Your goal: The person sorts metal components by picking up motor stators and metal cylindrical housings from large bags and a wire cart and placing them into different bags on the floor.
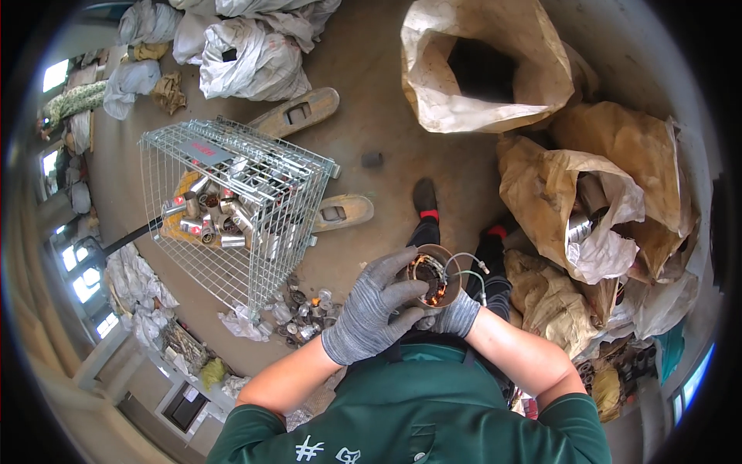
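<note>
Close in front of my body is a round, open metal housing with a dark core, a white ring and copper-coloured windings inside; it looks like a motor stator. From it a white wire and a green wire stick out to the right, ending in small connectors. My left hand, in a grey glove, grips the housing's left side, with fingertips over its rim. Also in a grey glove, my right hand holds it from below and the right; most of those fingers are hidden behind it.
A wire cage holding several metal cylinders stands at left. Beside it lie wooden pieces and a heap of small metal parts. A dark cylinder lies on the floor ahead. Large paper sacks line the right; white sacks lie far left.
</note>
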`<move>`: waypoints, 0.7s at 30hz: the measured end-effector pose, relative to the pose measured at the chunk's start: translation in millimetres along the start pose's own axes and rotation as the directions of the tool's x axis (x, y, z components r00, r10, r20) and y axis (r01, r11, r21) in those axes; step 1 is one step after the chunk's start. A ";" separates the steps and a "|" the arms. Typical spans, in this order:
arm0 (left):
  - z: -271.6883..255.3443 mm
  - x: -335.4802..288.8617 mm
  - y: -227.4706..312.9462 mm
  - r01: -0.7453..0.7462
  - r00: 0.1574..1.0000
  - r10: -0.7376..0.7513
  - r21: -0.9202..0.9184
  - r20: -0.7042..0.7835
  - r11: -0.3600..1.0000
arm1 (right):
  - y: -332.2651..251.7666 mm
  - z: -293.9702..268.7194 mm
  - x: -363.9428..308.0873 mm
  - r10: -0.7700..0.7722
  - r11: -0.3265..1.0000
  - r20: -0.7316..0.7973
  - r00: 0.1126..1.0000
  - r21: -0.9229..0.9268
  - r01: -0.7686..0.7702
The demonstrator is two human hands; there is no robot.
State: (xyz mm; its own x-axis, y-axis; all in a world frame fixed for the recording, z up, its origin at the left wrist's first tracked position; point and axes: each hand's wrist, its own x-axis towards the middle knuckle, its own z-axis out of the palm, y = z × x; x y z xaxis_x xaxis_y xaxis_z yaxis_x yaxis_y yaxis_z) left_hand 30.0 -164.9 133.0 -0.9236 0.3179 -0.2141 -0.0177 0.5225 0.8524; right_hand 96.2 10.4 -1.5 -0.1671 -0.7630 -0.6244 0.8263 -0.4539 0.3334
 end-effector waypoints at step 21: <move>195.1 103.2 85.0 0.273 0.931 -0.212 -0.183 0.298 0.944 | -143.3 -282.1 -503.6 -0.866 0.175 -0.160 -0.474 -0.984 0.012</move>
State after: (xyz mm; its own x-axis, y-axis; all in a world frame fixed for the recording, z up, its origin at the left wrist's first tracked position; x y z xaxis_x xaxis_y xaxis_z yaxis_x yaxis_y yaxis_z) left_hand 7.9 66.7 90.3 -0.7418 0.4212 -0.5218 -0.3394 0.4352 0.8339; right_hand 213.7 589.5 66.0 -0.5501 0.8284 -0.1052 0.6722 0.3645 -0.6445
